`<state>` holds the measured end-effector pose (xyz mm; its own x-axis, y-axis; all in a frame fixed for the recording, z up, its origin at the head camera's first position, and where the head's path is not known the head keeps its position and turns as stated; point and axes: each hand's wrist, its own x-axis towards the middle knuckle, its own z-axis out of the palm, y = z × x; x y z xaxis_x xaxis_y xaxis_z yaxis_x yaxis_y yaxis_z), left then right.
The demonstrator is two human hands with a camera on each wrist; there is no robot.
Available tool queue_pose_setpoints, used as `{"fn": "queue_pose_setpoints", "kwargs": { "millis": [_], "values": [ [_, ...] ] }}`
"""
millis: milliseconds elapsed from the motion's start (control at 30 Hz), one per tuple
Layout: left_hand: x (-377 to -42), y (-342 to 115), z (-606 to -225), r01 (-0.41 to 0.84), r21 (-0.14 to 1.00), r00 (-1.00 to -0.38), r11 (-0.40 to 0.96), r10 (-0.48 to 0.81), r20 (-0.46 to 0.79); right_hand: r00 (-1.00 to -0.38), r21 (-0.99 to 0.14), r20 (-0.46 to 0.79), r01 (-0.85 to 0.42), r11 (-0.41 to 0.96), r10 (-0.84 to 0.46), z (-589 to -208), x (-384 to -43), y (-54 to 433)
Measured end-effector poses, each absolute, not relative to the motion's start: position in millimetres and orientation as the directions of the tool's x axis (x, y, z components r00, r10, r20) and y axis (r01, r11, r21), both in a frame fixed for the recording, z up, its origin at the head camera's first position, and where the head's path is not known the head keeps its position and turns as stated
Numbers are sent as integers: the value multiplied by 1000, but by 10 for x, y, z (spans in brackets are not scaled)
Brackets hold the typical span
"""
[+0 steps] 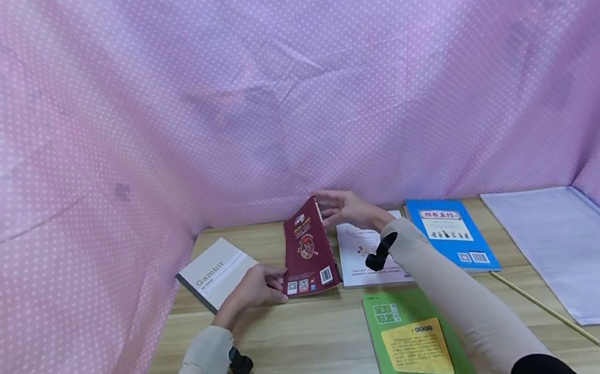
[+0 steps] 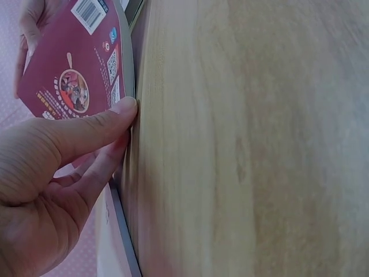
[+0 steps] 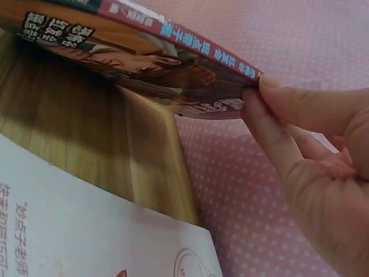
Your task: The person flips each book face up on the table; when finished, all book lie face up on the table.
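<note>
A dark red book (image 1: 310,245) stands tilted above the table between my two hands, its back cover with barcode toward me. At its lower left corner my left hand (image 1: 257,285) pinches the edge between thumb and fingers, as the left wrist view shows close up. My right hand (image 1: 352,208) pinches the upper corner by the spine; in the right wrist view the thumb and fingers (image 3: 271,127) meet there, and the book's picture cover (image 3: 144,63) faces down. Beside my left hand lies a white book marked Gambit (image 1: 221,268). Below my right hand is a white book (image 1: 366,262).
A blue book (image 1: 451,234) lies right of the white one. Nearer me is a green book (image 1: 415,340), partly under my right forearm. Farther right lie a thin yellow stick (image 1: 553,311) and a pale translucent sheet (image 1: 591,251). Pink dotted cloth (image 1: 288,116) hangs around the table.
</note>
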<state>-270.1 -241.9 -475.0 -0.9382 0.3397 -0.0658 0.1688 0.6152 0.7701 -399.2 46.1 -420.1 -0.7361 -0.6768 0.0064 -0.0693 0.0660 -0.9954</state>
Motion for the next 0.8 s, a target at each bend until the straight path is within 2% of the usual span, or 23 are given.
{"fn": "queue_pose_setpoints", "kwargs": {
  "millis": [367, 800],
  "values": [
    [-2704, -2372, -4783, 167, 791, -925, 589, 371, -81, -754, -993, -29, -51, 102, -657, -4170, -3994, 503],
    [-2684, -2266, -4847, 193, 813, -914, 549, 402, -55, -754, -987, -25, -86, 136, -656, -4127, -4012, 497]
  ]
}}
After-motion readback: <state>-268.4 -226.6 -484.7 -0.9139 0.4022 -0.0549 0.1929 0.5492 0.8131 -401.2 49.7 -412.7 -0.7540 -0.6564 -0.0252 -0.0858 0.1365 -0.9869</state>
